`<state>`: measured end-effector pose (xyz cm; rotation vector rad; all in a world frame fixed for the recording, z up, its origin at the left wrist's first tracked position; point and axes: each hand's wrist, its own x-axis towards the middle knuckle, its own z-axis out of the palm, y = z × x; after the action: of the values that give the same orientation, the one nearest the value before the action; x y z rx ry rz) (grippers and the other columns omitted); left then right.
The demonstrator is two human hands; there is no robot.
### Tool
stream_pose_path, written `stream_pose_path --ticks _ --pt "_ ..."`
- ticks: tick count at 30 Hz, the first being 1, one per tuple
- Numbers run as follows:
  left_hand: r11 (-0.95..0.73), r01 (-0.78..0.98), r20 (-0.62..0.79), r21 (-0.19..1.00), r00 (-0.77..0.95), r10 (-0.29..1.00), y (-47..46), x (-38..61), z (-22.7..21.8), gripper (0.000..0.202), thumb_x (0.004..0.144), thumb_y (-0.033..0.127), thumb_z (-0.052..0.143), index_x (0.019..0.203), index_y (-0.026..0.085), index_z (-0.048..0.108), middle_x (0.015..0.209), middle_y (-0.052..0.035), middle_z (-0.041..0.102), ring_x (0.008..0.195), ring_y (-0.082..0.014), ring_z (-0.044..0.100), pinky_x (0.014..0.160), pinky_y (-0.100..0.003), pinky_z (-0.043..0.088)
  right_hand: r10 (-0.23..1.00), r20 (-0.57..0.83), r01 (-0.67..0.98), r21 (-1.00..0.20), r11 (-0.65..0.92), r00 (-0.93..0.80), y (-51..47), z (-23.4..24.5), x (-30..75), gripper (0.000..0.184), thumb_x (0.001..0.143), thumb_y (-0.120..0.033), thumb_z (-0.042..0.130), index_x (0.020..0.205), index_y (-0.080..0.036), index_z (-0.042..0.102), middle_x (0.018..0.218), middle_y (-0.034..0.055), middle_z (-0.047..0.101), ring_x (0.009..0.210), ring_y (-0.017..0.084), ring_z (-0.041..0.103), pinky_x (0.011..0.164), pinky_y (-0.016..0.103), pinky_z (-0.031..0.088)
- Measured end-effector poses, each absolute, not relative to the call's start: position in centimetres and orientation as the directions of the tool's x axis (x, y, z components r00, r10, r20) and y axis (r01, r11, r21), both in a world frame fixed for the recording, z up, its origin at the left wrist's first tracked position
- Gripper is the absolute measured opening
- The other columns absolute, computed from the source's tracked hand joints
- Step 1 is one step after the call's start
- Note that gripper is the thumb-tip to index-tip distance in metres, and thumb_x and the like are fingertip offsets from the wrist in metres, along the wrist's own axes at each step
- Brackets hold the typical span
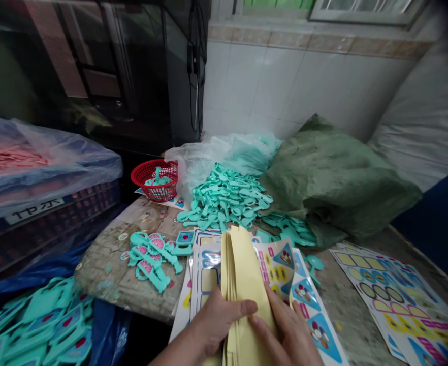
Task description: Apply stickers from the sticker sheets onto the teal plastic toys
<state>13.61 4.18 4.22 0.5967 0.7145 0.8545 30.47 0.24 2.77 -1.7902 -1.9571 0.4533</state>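
A folded bundle of pale yellow paper sheets (pixel 247 274) stands lengthwise before me, in several layers. My left hand (pixel 218 317) grips its left side, the thumb laid across the front. Against the right side presses my right hand (pixel 285 330), its fingers closed along the paper. Beneath and around the bundle lie printed sticker sheets (pixel 315 305) with blue, yellow and pink pictures. Left of them is a small group of turquoise plastic pieces (pixel 153 259) bearing pink fan-shaped stickers. A large heap of plain turquoise pieces (pixel 227 195) lies beyond the paper.
A red basket (pixel 155 180) holds turquoise pieces at the table's back left. A green sack (pixel 334 178) bulges behind on the right. More sticker sheets (pixel 395 300) lie at right. Left of the worn table (pixel 113 254) are a plastic-covered crate (pixel 49 203) and a blue bag (pixel 112 325) of stickered pieces.
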Motion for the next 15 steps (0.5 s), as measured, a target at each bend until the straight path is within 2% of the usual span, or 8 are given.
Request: stream_pose_path --ticks 3,7,11,15 --pt "0.524 -0.456 -0.319 0.719 0.454 0.832 4.1 13.6 4.3 0.042 0.065 0.017 0.073 0.106 0.01 0.063 0.088 -0.0114 0.074 0.077 -0.0264 0.069 0.073 -0.038 0.054 0.997 0.066 0.801 -0.596 0.061 -0.027 0.1 3.9 29.9 0.049 0.083 -0.048 0.048 0.127 -0.026 0.054 0.124 0.0076 0.06 0.118 0.033 0.051 0.106 0.06 0.022" --pt "0.507 -0.441 -0.3 0.741 0.458 0.837 4.1 13.5 4.6 0.042 0.068 0.022 0.072 0.108 0.01 0.063 0.092 -0.0132 0.073 0.081 -0.0275 0.068 0.078 -0.041 0.052 0.979 0.092 0.698 -0.713 -0.061 0.18 0.0 4.2 29.1 0.037 0.082 -0.049 0.045 0.106 -0.032 0.068 0.111 0.0016 0.069 0.117 0.032 0.053 0.11 0.05 0.021" --pt "0.521 -0.456 -0.3 0.722 0.472 0.829 4.1 13.4 4.6 0.046 0.069 0.022 0.072 0.112 0.009 0.061 0.097 -0.0157 0.072 0.085 -0.0291 0.068 0.08 -0.043 0.051 0.97 -0.024 0.594 -0.787 -0.168 0.242 0.1 3.8 30.1 0.042 0.076 -0.058 0.049 0.099 -0.03 0.072 0.111 0.0006 0.068 0.128 0.035 0.037 0.108 0.05 0.027" --pt "0.551 -0.465 -0.32 0.692 0.486 0.813 3.9 13.3 4.7 0.046 0.069 0.025 0.072 0.109 0.006 0.062 0.098 -0.0177 0.071 0.088 -0.0305 0.068 0.083 -0.043 0.051 0.958 -0.078 0.476 -0.855 -0.207 0.276 0.0 4.0 30.9 0.044 0.074 -0.058 0.056 0.103 -0.028 0.07 0.116 0.0004 0.066 0.122 0.032 0.047 0.101 0.04 0.041"
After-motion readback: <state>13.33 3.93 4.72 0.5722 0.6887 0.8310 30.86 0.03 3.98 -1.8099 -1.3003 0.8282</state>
